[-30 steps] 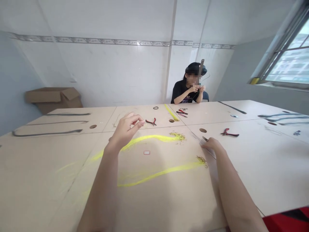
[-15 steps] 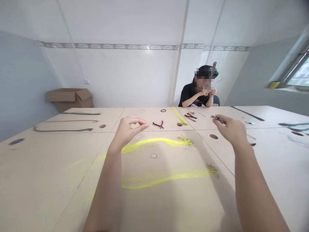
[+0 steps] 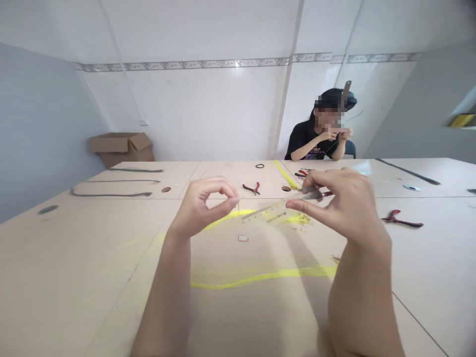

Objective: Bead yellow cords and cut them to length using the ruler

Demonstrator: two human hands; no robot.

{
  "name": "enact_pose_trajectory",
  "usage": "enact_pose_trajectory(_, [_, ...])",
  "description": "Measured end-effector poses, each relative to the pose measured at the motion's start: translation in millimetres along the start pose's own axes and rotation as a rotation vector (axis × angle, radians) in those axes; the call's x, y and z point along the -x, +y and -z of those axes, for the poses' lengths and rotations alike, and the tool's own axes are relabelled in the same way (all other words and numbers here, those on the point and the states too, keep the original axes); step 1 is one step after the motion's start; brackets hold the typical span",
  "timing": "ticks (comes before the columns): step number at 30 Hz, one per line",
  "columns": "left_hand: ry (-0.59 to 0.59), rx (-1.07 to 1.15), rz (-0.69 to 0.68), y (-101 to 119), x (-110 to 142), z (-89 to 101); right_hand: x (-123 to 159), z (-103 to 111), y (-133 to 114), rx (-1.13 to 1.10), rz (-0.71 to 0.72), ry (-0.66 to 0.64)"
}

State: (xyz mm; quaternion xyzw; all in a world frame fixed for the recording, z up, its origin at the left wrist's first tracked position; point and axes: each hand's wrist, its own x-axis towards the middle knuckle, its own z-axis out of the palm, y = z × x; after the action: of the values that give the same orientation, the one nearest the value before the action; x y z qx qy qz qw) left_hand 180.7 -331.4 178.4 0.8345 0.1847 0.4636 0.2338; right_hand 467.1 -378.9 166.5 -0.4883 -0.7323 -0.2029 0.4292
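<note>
My left hand (image 3: 208,208) is raised above the table with thumb and fingertips pinched together. Something thin hangs at the pinch, too small to name. In my right hand (image 3: 344,201), thumb and fingers grip a clear ruler (image 3: 266,210), which slants down to the left toward the left fingertips without touching them. A metal tool with a dark reddish handle (image 3: 324,194) sits in the same grip; its kind is unclear. Below the hands lies a bundle of yellow strands (image 3: 236,214) with brownish ends; nearer me is a second yellow bundle (image 3: 267,273).
Red-handled pliers (image 3: 253,188) lie beyond the hands, another pair (image 3: 401,219) at the right. A small red-edged label (image 3: 243,238) rests between the bundles. Dark strands (image 3: 111,194) lie at left. Across the table (image 3: 230,317) sits a co-worker (image 3: 316,134), hands raised; a cardboard box (image 3: 119,144) stands behind.
My right hand has moved left, close to my left hand, and now shows the clear ruler in its grip. My left hand stays pinched in nearly the same place. The view has shifted slightly.
</note>
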Motion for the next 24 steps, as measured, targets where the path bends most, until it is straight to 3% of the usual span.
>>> enact_pose_trajectory(6, [0.015,0.196,0.024,-1.3,1.2,-3.9,3.0,8.0,-0.5,0.063,-0.007,0.024])
enact_pose_trajectory(15, [-0.002,0.223,0.047,0.6,-2.6,-4.5,2.7,10.0,-3.2,0.084,-0.03,0.025])
enact_pose_trajectory(24, [0.01,0.278,0.198,5.0,-0.7,-7.1,2.3,10.0,-3.5,0.088,-0.075,-0.013])
